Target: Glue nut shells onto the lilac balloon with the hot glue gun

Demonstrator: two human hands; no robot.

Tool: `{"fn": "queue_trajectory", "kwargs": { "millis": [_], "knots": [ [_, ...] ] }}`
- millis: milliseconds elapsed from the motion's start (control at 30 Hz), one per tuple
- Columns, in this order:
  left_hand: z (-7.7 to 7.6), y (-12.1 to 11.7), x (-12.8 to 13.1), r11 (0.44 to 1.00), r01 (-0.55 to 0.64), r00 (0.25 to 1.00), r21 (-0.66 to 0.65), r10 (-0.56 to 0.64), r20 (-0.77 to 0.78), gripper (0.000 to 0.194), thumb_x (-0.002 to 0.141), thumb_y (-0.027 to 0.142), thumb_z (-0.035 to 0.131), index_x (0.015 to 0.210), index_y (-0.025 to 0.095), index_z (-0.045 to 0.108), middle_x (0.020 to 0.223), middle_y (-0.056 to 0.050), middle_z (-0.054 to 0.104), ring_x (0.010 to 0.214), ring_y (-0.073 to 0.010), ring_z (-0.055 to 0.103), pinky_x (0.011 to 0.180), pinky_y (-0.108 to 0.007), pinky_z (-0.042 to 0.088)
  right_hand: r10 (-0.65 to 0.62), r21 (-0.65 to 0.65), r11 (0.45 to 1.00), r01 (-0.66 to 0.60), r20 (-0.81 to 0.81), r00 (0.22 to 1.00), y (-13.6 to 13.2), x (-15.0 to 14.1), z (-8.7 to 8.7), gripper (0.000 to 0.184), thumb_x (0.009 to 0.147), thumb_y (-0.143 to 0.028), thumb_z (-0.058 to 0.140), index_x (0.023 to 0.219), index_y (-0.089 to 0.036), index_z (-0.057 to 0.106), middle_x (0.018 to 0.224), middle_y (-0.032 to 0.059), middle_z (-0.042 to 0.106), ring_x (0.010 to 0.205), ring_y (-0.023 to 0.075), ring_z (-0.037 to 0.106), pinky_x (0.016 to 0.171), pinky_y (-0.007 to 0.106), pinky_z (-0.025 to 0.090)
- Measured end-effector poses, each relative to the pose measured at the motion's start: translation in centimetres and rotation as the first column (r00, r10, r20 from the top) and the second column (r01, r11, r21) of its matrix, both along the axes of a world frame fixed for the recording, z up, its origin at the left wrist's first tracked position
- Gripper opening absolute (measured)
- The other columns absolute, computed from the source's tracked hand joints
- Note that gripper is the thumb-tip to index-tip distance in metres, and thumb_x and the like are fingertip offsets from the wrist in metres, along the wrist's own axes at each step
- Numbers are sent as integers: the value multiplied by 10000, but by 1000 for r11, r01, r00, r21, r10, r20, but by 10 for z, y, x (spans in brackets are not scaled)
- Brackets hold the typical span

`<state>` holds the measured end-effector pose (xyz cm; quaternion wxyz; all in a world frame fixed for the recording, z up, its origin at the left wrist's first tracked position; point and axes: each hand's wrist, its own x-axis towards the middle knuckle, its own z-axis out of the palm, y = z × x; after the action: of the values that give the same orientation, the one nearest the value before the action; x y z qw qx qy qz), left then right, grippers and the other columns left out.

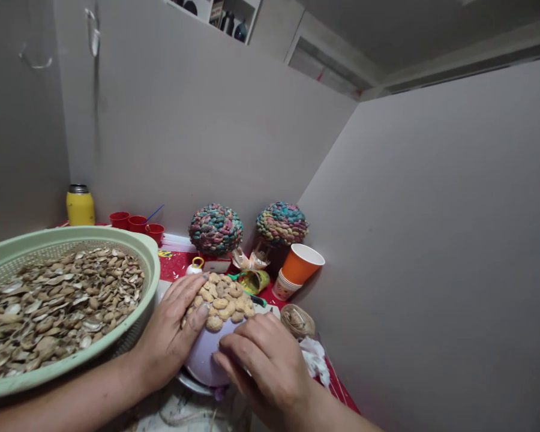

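A pale lilac dome (207,360) stands in front of me, its top covered with glued-on nutshells (222,297). My left hand (168,333) lies flat against the dome's left side, fingers stretched over the shells. My right hand (263,366) rests on the dome's near right side with its fingers curled down and pressed against the surface; whether they pinch anything is hidden. A large green basket (150,264) heaped with loose shells (54,303) sits just left of my left forearm.
At the back stand two yarn-covered domes (216,228) (282,223), stacked orange paper cups (299,267), red cups (137,223) and a yellow flask (80,205). A twine ball (297,320) and crumpled tissue (315,360) lie right of the dome. Grey walls close in behind and at right.
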<state>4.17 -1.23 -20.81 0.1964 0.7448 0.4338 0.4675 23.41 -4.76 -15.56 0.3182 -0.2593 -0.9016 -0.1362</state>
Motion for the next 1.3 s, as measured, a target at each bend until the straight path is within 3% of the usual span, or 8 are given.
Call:
{"fn": "queue_trajectory", "kwargs": {
  "millis": [133, 300, 367, 467, 567, 733, 900, 1300],
  "knots": [
    [1, 0, 0, 1000, -6, 1000, -1, 6, 7, 498, 966, 420, 379, 1369, 154, 502, 1433, -141, 518, 1346, -287, 420, 1138, -525, 312, 43, 18, 999, -43, -11, 999, 0, 1, -4, 135, 941, -104, 504, 866, -129, 613, 711, 52, 608, 645, 173, 472, 588, 323, 353],
    [0, 0, -2, 1000, 18, 1000, 14, -18, 23, 487, 955, 421, 416, 1380, 195, 492, 1436, -122, 519, 1348, -282, 418, 1135, -510, 320, 277, 97, 954, -282, 61, 959, -4, 4, -9, 200, 950, -112, 467, 834, -102, 630, 603, 42, 592, 565, 164, 475, 522, 316, 332],
    [-1, 0, -3, 999, 29, 999, 17, -30, 29, 501, 941, 428, 446, 1389, 206, 483, 1450, -114, 505, 1358, -288, 407, 1136, -505, 321, 296, 108, 949, -295, 5, 955, -4, 8, -6, 163, 929, -122, 504, 812, -107, 616, 608, 47, 598, 569, 166, 496, 528, 316, 359],
    [-3, 0, -5, 999, 51, 998, 16, -52, 34, 543, 919, 447, 480, 1407, 209, 457, 1471, -117, 478, 1367, -301, 392, 1137, -515, 312, 146, 40, 989, -141, -195, 970, 3, 16, 0, 95, 904, -93, 509, 917, -119, 600, 769, 77, 636, 706, 187, 562, 639, 341, 447],
    [-3, 1, -7, 997, 81, 996, 19, -82, 22, 582, 895, 456, 514, 1416, 208, 437, 1484, -125, 456, 1370, -312, 385, 1136, -528, 304, -52, -63, 997, 33, -330, 942, 19, 22, 1, 235, 924, -173, 533, 1157, -151, 563, 1052, 117, 633, 999, 233, 578, 855, 398, 486],
    [-1, 1, -8, 998, 59, 998, 1, -59, -16, 618, 865, 447, 553, 1416, 197, 429, 1490, -137, 440, 1382, -328, 359, 1136, -552, 288, -175, -410, 911, 42, -293, 940, 39, 18, -9, 496, 964, -407, 482, 1415, -230, 379, 1436, 110, 453, 1340, 255, 392, 1107, 447, 351],
    [0, 2, -7, 999, 42, 999, 12, -42, -10, 588, 873, 425, 542, 1415, 230, 424, 1480, -116, 453, 1375, -320, 368, 1136, -553, 287, -135, -528, 848, -41, -291, 947, 39, 12, -10, 596, 904, -440, 525, 1424, -192, 375, 1470, 119, 411, 1366, 264, 360, 1135, 443, 312],
    [7, 0, -3, 999, 48, 999, -26, -48, -19, 600, 860, 448, 545, 1390, 195, 423, 1444, -153, 465, 1337, -329, 404, 1107, -559, 321, -174, -541, 841, 1, -269, 947, 38, 7, -6, 549, 852, -358, 536, 1351, -137, 477, 1398, 151, 465, 1325, 267, 393, 1117, 427, 321]
  ]
}}
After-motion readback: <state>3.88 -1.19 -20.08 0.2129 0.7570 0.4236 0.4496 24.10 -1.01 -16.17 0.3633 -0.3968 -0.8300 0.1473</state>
